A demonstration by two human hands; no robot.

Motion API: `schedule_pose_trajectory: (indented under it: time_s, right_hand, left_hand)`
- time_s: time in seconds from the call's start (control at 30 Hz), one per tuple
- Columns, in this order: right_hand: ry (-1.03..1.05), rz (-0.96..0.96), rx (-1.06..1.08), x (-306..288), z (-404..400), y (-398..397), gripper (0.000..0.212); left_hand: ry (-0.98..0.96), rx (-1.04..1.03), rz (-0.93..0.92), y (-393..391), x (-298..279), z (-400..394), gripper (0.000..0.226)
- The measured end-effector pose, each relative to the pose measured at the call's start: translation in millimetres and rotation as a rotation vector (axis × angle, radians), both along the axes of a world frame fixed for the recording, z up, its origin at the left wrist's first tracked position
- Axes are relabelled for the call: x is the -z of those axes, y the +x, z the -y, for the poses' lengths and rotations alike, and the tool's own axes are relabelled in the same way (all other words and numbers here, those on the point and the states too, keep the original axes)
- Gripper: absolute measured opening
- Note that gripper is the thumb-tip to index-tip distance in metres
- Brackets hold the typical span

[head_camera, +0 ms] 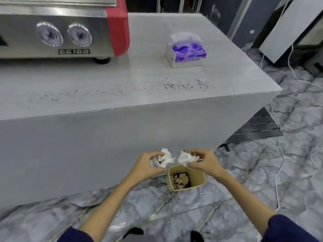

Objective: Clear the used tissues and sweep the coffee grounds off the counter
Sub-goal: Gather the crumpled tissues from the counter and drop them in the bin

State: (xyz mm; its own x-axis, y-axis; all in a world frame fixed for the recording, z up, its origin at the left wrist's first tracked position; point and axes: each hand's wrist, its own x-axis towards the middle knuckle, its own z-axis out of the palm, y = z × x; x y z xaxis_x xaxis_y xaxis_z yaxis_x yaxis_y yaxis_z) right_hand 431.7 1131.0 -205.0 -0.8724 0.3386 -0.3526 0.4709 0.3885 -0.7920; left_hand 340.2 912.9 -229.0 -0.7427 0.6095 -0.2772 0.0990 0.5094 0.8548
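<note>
My left hand [146, 165] grips a crumpled white tissue [165, 158] stained with dark specks. My right hand [205, 162] pinches a second crumpled tissue [185, 158] with brown grounds on it. Both hands hover just above a small beige bin [201, 179] on the floor, which holds dark coffee grounds at its bottom. On the grey counter [122, 81] a thin trail of coffee grounds [185, 86] runs along near the front edge, denser at the right.
A purple-patterned tissue box [186, 52] stands on the counter toward the right. A steel and red espresso machine [59, 28] fills the back left. White cables [279, 154] trail over the marble floor at the right, beside the counter's corner.
</note>
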Motion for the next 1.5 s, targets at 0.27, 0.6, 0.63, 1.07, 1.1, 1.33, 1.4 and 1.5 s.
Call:
schedule_pose_trajectory:
  time_s: [0.27,0.6,0.63,1.07,1.1,1.33,1.4,1.5]
  right_hand:
    - [0.024,0.120,-0.106,156,-102,3,0.053]
    - [0.209,0.274,-0.366,396,-152,-16,0.057]
    - [0.233,0.298,-0.399,407,-151,-17,0.047]
    - [0.421,0.442,-0.678,123,-55,-26,0.023]
    - [0.419,0.417,-0.711,89,-38,-29,0.024]
    - [0.493,0.146,-0.935,-69,121,-63,0.037]
    - [0.507,0.086,-0.962,-89,179,-72,0.039]
    - [0.506,0.050,-1.002,-108,273,-82,0.041]
  left_hand:
    - [-0.126,-0.024,0.010,28,139,-103,0.052]
    - [-0.525,0.229,-0.060,13,373,-188,0.069]
    - [-0.575,0.258,-0.073,15,384,-192,0.057]
    - [-0.757,0.243,-0.207,33,92,-122,0.032]
    - [-0.739,0.212,-0.217,33,60,-106,0.032]
    - [-0.738,0.002,-0.319,27,-85,56,0.028]
    - [-0.771,-0.038,-0.312,25,-101,115,0.024]
    - [-0.861,-0.042,-0.274,25,-117,210,0.024]
